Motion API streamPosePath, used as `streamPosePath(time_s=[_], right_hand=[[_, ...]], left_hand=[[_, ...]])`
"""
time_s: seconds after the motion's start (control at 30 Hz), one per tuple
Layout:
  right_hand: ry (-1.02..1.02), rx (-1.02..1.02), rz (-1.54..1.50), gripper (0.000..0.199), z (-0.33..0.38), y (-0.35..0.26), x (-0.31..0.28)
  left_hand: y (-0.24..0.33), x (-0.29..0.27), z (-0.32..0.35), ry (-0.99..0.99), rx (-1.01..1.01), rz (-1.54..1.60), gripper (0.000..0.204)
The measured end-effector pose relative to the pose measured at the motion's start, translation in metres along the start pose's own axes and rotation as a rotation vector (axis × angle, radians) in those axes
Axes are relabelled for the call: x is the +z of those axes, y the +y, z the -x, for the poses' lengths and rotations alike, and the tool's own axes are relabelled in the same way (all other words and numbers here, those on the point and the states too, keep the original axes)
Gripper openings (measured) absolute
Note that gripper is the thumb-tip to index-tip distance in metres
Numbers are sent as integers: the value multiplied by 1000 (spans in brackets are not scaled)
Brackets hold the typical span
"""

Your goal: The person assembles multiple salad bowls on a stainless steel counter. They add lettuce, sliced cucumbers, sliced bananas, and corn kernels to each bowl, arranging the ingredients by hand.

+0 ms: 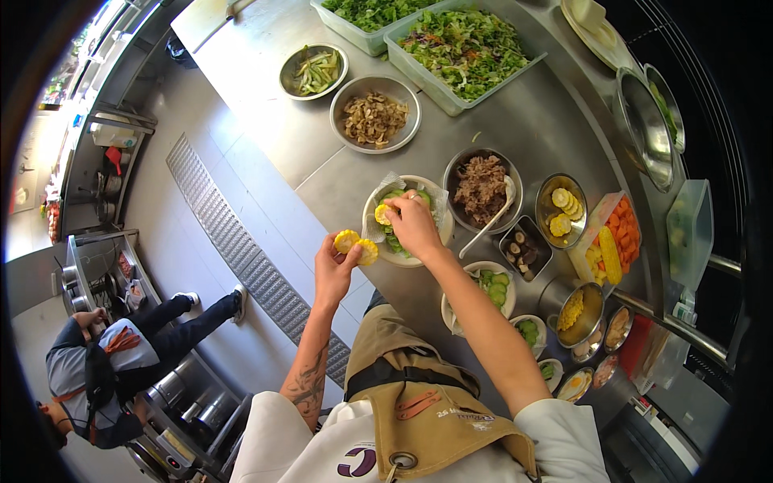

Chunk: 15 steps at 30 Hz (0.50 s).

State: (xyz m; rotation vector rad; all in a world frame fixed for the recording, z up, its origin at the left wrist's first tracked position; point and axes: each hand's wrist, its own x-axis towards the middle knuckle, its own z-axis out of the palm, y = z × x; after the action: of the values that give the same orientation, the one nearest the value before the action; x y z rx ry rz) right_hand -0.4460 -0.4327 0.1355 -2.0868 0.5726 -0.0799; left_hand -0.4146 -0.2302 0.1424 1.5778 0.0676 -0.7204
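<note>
apron (435,427); meat bowl (481,189) beside plate (407,219)

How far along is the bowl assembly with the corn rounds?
Done: the paper-lined bowl already holds green vegetable pieces. In hand: the right hand sets one corn round into it, while the left hand has two more corn rounds in its grip beside the rim. Left: those two rounds are not yet in, and three other bowls with greens near the counter edge show no corn.

yellow corn rounds (357,244), green lettuce in a white bowl (378,241), grey steel counter (322,185).
</note>
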Motion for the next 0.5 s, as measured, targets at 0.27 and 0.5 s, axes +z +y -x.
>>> streamPosePath(time_s=[0.27,0.5], right_hand=[[-17,-54,122,17,8,5,11],[-63,-97,122,22,18,8,13]], left_hand=[[6,-11,-12,-25,23,-7,39],[5,-11,-16,-38,9,23,39]])
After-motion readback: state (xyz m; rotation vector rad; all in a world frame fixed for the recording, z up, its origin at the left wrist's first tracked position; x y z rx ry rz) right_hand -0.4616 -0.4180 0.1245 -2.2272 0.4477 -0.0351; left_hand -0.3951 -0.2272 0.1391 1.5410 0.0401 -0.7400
